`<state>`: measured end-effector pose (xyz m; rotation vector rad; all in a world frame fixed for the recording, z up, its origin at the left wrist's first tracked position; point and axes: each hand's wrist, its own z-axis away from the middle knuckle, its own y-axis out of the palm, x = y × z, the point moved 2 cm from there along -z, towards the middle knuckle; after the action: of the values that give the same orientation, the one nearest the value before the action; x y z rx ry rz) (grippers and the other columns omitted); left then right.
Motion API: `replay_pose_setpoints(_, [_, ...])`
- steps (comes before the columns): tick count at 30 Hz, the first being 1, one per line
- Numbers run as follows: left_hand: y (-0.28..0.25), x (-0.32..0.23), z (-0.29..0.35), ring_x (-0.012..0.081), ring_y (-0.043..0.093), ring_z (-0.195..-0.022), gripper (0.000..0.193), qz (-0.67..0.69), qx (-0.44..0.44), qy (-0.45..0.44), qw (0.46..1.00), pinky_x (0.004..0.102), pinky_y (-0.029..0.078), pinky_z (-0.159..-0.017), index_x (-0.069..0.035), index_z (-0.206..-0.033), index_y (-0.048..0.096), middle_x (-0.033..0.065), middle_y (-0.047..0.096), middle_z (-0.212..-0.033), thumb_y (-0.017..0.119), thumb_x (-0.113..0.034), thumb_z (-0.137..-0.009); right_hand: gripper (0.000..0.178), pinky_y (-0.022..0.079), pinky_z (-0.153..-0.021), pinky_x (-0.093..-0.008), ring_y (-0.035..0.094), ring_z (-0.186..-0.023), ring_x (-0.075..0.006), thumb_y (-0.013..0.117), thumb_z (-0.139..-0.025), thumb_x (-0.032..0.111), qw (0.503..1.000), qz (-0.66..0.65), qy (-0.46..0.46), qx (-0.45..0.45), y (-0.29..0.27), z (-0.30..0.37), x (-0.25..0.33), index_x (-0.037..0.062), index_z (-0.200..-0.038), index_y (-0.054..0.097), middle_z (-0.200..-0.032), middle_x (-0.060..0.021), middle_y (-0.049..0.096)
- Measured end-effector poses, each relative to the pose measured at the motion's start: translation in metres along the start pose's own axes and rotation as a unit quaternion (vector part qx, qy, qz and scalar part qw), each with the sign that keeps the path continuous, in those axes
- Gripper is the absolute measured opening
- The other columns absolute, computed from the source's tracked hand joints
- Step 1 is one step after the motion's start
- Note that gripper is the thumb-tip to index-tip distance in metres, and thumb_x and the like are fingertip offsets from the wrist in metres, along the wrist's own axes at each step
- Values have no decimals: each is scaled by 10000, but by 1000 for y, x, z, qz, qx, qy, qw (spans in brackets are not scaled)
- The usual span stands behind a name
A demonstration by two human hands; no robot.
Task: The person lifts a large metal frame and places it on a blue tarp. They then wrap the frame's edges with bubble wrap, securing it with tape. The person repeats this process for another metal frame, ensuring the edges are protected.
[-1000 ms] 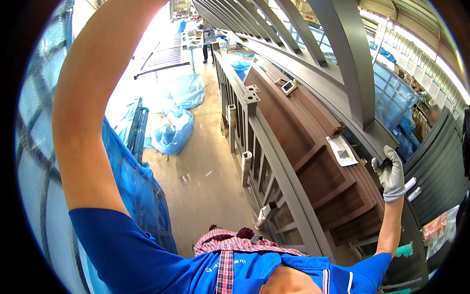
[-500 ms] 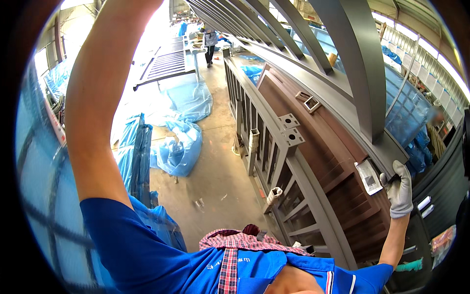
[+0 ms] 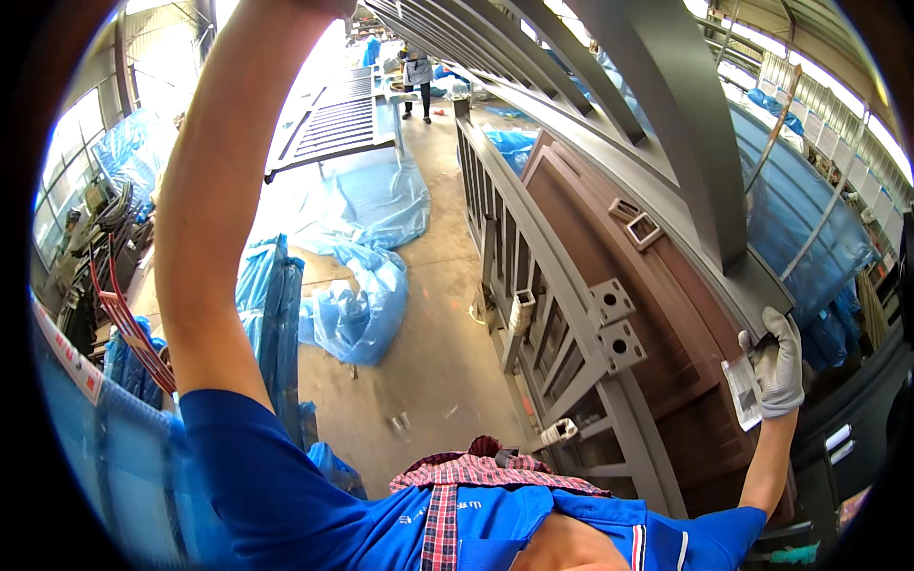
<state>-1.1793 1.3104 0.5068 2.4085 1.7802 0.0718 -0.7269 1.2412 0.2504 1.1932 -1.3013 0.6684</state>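
A large dark grey slatted metal panel (image 3: 709, 162) rises at an angle on the right, its slats running toward the far end of the room. My right hand (image 3: 781, 369), in a pale grey glove, is closed round the panel's lower near corner. Just beside that glove is a white paper label (image 3: 742, 392) with a dark picture. My left arm stretches up and forward across the left side. Only a sliver of my left hand (image 3: 335, 6) shows at the top edge, so its fingers and anything in them are hidden.
A grey metal railing frame (image 3: 562, 333) and brown panels (image 3: 609, 271) stand upright below the slatted panel. Blue plastic film (image 3: 357, 309) lies crumpled on the floor. Farther off, another slatted panel (image 3: 333, 114) rests on supports, with a person (image 3: 417, 76) standing next to it.
My view has shifted left, showing more of a red metal frame at the left. My right hand stays on the panel's corner. The distant person has changed stance.
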Motion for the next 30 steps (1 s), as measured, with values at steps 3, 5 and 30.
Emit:
replay_pose_setpoints(3, [-60, 44, -39, 201, 607, -851, 116, 165, -46, -141, 975, 378, 550, -743, -144, -966, 540, 44, 588, -890, 577, -249, -935, 263, 588, -646, -293, 638, -845, -143, 654, -863, 116, 999, -3, -16, 35, 32, -45, -14, 95, -1113, 577, -1026, -21, 616])
replay_pose_setpoints(5, [-71, 52, -35, 205, 597, -862, 127, 54, -81, -43, 994, 384, 542, -740, -140, -987, 539, 49, 586, -902, 586, -244, -932, 265, 598, -648, -302, 643, -870, -153, 637, -870, 101, 996, -3, -3, 85, 50, -74, -23, 88, -1126, 570, -1050, -32, 615])
replay_pose_setpoints(30, [-451, 251, -10, 224, 600, -824, 333, -31, -80, -70, 994, 374, 517, -734, -130, -1046, 518, 88, 599, -883, 503, -452, -965, 359, 640, -655, -336, 682, -882, -197, 586, -884, 22, 985, 14, 46, 165, 432, -264, -171, -8, -1234, 508, -1092, -120, 627])
